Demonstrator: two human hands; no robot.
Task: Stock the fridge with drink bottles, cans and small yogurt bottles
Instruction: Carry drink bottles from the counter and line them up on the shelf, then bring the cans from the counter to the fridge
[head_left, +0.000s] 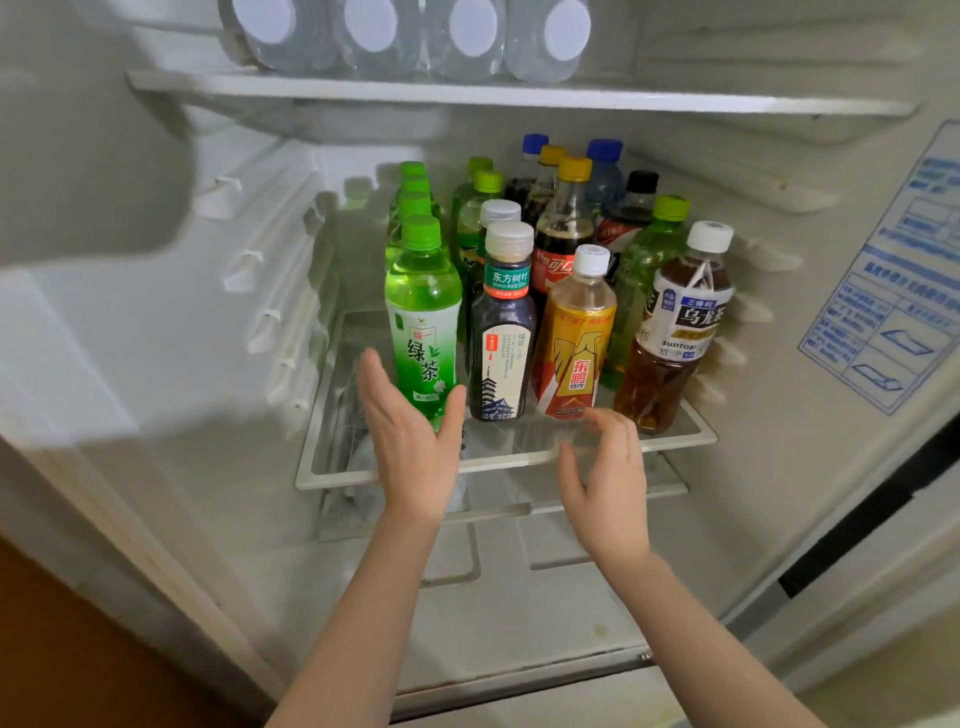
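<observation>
Grip of the left hand (410, 447) is wide open, fingers straight, palm just beside the base of the green tea bottle (423, 317) standing front left on the glass shelf (511, 457). The right hand (608, 483) holds nothing, fingers loosely curled, near the yellow bottle (574, 338).

We're looking straight into an open white fridge (156, 364), household-sized by the look of it. Its glass shelf (519, 457) is crowded with drink bottles (423, 312), water bottles (462, 41) lie above that shelf, a blue printed sticker (893, 291) sits to its right, and brown floor (62, 649) shows below-left.
</observation>
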